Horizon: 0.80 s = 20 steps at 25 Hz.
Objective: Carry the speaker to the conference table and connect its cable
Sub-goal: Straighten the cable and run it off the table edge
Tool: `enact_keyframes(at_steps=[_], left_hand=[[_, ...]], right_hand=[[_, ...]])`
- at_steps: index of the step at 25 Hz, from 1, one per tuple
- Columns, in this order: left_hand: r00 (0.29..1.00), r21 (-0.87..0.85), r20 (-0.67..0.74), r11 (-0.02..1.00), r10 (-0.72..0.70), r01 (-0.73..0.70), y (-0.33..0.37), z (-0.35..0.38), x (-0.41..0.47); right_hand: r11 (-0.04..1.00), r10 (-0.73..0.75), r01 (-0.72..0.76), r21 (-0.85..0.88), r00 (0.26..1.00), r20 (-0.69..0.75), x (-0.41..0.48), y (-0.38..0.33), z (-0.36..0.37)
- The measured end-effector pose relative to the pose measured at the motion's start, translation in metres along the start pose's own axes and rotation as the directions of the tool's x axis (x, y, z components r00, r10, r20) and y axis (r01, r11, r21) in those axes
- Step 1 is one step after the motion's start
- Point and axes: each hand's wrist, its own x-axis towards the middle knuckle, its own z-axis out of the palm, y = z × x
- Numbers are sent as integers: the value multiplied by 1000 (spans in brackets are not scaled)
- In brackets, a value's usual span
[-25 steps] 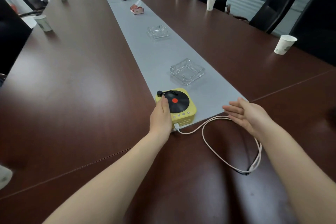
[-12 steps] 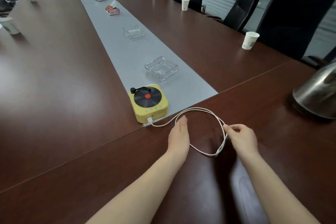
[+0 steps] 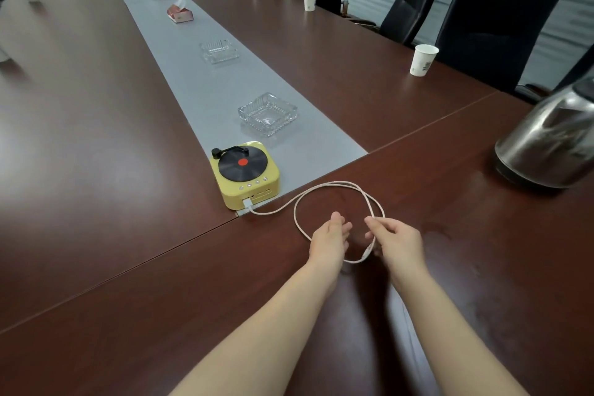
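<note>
A small yellow speaker [image 3: 246, 178] shaped like a record player, with a black disc and red centre on top, sits at the near end of the grey runner [image 3: 199, 80] on the dark wooden conference table [image 3: 96, 170]. A pale pink cable [image 3: 324, 187] is plugged into its front left corner and loops over the wood toward me. My right hand [image 3: 397, 239] pinches the cable near its free end. My left hand [image 3: 329, 239] hovers just left of it inside the loop, fingers apart, holding nothing.
A glass ashtray [image 3: 267, 114] stands just behind the speaker, another ashtray [image 3: 219, 51] and two red tissue boxes farther along the runner. A steel kettle [image 3: 549, 145] stands at the right. Paper cups [image 3: 423, 60] and black chairs [image 3: 491, 26] line the right side.
My left hand let go of the speaker and drew back toward me. My right hand came down and took hold of the cable's free end. The two hands have since moved closer together.
</note>
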Motion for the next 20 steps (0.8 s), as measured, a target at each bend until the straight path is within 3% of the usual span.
enact_keyframes(at_steps=[3, 10, 14, 17, 20], left_hand=[[997, -37, 67, 999, -25, 27, 6, 3, -9], [999, 63, 25, 997, -37, 35, 19, 7, -8], [998, 44, 53, 999, -28, 26, 29, 4, -10], [994, -39, 109, 999, -6, 10, 32, -2, -13], [987, -68, 157, 997, 36, -26, 28, -11, -15]], right_hand=[[996, 18, -25, 86, 997, 82, -5, -5, -3], [990, -96, 121, -75, 955, 280, -19, -9, 0], [989, -49, 102, -109, 912, 406, -25, -15, -3], [995, 24, 4, -97, 956, 293, -8, -19, -12], [960, -79, 66, -273, 996, -37, 27, -13, -20]])
